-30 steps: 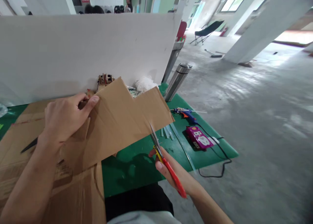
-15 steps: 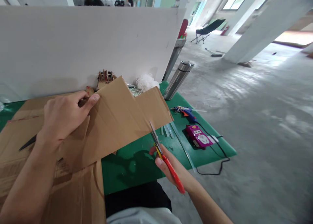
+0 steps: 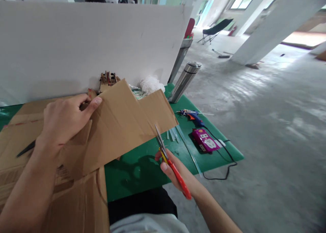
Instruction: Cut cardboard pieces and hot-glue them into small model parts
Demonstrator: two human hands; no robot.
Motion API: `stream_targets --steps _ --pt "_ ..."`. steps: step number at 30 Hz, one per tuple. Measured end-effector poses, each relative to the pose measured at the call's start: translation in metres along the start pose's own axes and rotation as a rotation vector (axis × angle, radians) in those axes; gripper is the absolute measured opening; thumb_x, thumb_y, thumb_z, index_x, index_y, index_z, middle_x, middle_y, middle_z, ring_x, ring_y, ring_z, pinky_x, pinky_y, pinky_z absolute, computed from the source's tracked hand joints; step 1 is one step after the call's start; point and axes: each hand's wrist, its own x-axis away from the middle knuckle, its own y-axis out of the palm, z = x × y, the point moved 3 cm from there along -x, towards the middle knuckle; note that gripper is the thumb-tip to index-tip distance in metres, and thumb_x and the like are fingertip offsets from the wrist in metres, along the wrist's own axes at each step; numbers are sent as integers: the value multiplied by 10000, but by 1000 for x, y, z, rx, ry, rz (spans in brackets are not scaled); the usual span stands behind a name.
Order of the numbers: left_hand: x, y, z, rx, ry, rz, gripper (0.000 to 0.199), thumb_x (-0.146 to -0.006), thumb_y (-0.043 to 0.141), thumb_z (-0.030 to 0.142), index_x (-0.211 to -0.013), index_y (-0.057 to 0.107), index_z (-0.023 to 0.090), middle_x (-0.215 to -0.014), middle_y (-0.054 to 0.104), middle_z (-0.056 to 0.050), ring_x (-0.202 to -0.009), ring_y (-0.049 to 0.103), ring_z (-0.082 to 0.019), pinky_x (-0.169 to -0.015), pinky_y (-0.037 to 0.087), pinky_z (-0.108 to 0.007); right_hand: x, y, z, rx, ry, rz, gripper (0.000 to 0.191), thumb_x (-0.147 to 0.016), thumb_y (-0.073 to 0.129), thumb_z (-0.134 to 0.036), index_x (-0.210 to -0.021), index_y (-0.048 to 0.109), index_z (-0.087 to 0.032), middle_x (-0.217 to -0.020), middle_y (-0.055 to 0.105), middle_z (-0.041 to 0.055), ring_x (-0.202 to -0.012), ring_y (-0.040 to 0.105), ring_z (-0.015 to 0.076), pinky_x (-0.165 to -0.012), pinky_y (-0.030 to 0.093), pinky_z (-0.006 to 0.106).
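Observation:
My left hand (image 3: 66, 119) is closed on the upper left part of a piece of brown cardboard (image 3: 119, 119), thumb on top. The piece is held tilted above the table and has a step cut into its upper edge. My right hand (image 3: 175, 168) grips scissors (image 3: 178, 179) with red and yellow handles. Their blades point up at the lower right edge of the cardboard, one blade lying over its face. Whether the other blade is under the sheet is hard to make out. Larger cardboard sheets (image 3: 84, 202) lie beneath my left arm, with a dark pointed blade (image 3: 26, 149) partly hidden there.
On the green table (image 3: 137, 182) are a blue glue gun (image 3: 195, 117), clear glue sticks (image 3: 173, 134), a purple power strip (image 3: 205, 140) with black cord, a steel flask (image 3: 185, 82) and white shredded filling (image 3: 152, 85). A white board (image 3: 89, 39) stands behind; a small cardboard model (image 3: 109, 78) sits against it.
The view has shifted slightly, so everything sits a little further left and up. Both hands keep their hold, and the scissors stay at the same part of the cardboard edge.

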Motion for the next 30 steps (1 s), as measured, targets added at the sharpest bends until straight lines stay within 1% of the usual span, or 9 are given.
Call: stream_targets --steps 6,14,20,23,30 --pt "0 2 0 -2 9 26 707 -905 209 811 -994 708 318 -784 696 -55 -825 665 -349 -696 392 -378 -2 0 0 -12 11 3 510 -965 409 -689 -1092 513 -206 -940 566 46 -746 507 152 -649 413 295" --pt "0 0 1 15 11 25 706 -904 215 810 -987 708 312 -799 707 -49 -811 659 -321 -702 399 -373 -2 2 3 -25 16 4 508 -965 409 -688 -1095 515 -209 -965 580 50 -742 499 147 -655 425 291" --pt "1 -2 1 12 4 -33 693 -907 219 802 -977 702 310 -824 713 -65 -830 654 -339 -674 370 -367 -4 0 2 -57 -8 -11 542 -953 377 -722 -1015 519 -203 -932 590 51 -694 466 140 -614 422 286" --pt "1 -1 1 20 5 -43 690 -904 218 804 -969 702 316 -826 709 -63 -828 652 -338 -667 365 -361 -5 0 2 -68 -12 -4 560 -943 376 -739 -1004 516 -200 -923 593 52 -688 466 138 -611 425 282" --pt "0 0 1 -5 -1 -70 726 -899 192 808 -1024 714 319 -873 717 -84 -863 648 -362 -719 401 -395 -6 -1 4 -4 -18 41 516 -950 422 -696 -991 532 -193 -868 577 34 -688 481 136 -609 411 274"
